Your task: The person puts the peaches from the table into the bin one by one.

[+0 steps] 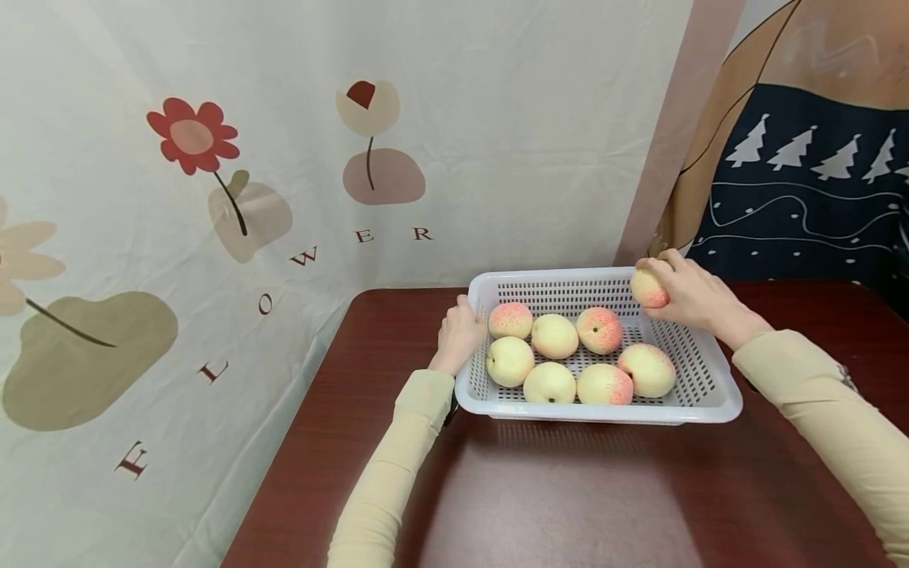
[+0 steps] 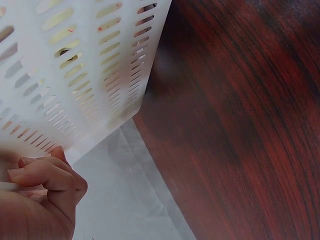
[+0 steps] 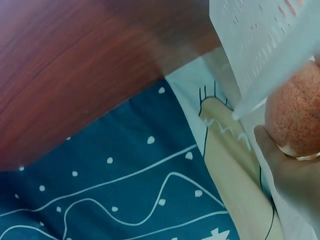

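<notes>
A white perforated plastic basket [image 1: 699, 412] stands on the table, with several yellow-and-pink peaches [image 1: 554, 336] lying loose in its left and middle parts. At its left end my left hand [image 1: 459, 335] grips the rim; in the left wrist view the fingers [image 2: 57, 175] curl over the edge beside the slotted wall. My right hand [image 1: 689, 292] holds one peach [image 1: 648, 289] at the basket's far right corner. That peach [image 3: 296, 112] shows its red speckled side in the right wrist view, with the thumb beneath it and the other fingers mostly out of frame.
Under the basket is a dark red wood-grain table [image 1: 568, 489]. Behind it hangs a pale cloth [image 1: 497, 118] printed with flowers and letters, with a navy tree-patterned part [image 1: 802, 189] at the right. Inside the basket, the slotted floor shows at the right end.
</notes>
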A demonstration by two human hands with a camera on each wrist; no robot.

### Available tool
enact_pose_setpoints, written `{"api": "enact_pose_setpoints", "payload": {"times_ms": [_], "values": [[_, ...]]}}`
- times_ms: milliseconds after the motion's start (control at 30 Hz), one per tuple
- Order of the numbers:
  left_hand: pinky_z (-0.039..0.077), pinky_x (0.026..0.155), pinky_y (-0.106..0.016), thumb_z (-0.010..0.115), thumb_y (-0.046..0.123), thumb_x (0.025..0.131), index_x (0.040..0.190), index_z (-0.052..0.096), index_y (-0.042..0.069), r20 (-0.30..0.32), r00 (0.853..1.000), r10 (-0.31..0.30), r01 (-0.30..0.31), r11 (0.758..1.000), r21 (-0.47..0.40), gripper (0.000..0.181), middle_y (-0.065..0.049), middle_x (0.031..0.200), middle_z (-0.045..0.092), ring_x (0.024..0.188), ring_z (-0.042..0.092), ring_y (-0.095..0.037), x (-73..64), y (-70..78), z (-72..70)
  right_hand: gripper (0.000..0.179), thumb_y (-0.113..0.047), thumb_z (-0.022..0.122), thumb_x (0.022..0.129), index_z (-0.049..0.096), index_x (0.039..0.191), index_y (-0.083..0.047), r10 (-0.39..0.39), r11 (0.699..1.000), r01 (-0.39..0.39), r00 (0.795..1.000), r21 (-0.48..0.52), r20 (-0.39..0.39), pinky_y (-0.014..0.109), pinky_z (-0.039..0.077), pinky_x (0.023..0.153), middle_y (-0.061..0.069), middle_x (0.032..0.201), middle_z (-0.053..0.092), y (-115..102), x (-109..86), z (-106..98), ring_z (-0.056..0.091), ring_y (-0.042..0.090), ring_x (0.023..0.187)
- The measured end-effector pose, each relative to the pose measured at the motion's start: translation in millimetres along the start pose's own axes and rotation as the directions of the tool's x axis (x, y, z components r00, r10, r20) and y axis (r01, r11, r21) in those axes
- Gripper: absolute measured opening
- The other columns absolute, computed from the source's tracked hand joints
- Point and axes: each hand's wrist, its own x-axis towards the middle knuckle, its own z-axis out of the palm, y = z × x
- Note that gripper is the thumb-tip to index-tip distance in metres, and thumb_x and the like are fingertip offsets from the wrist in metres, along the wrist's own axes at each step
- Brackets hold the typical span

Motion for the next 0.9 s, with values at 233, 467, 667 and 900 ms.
{"api": "enact_pose_setpoints", "payload": {"times_ms": [233,467,667,900], "values": [[0.052,0.066,-0.042,0.049,0.013,0.091,0.117,0.046,-0.001,0.006,1.0,-0.002,0.002,1.0,-0.001,0.029,-0.021,0.096,0.064,0.082,0.066,-0.033,-1.4,1.4,-0.8,0.064,-0.024,0.075,0.076,0.046,0.132,-0.01,-0.041,0.999,0.041,0.999,-0.002,0.032,0.061,0.047,0.081,0.021,0.127,0.044,-0.8,-2.4,16.7,0.047,0.042,0.111],[0.052,0.067,-0.042,0.048,0.014,0.091,0.118,0.045,-0.001,0.009,1.0,-0.008,0.008,1.0,0.005,0.031,-0.021,0.097,0.064,0.084,0.066,-0.034,-0.5,1.4,-0.2,0.064,-0.027,0.076,0.075,0.049,0.13,-0.01,-0.078,0.997,0.079,0.996,-0.026,0.032,0.06,0.047,0.083,0.021,0.131,0.047,-0.3,-3.5,27.2,0.048,0.042,0.115],[0.053,0.066,-0.042,0.048,0.013,0.091,0.117,0.046,-0.001,0.006,1.0,-0.008,0.008,1.0,-0.001,0.03,-0.021,0.097,0.064,0.083,0.066,-0.033,-0.9,1.4,-0.8,0.064,-0.03,0.075,0.077,0.048,0.131,-0.01,-0.065,0.997,0.067,0.995,-0.026,0.07,0.061,0.046,0.084,0.022,0.133,0.045,-3.1,-3.8,26.5,0.048,0.041,0.114],[0.052,0.065,-0.042,0.048,0.013,0.09,0.116,0.046,-0.001,0.001,1.0,-0.004,0.004,1.0,0.002,0.029,-0.021,0.096,0.064,0.082,0.066,-0.033,-1.6,1.0,-1.1,0.052,-0.031,0.069,0.083,0.048,0.125,-0.009,-0.043,0.999,0.045,0.996,-0.025,0.075,0.06,0.047,0.083,0.022,0.125,0.048,-5.9,-2.0,23.8,0.049,0.039,0.108]]}}
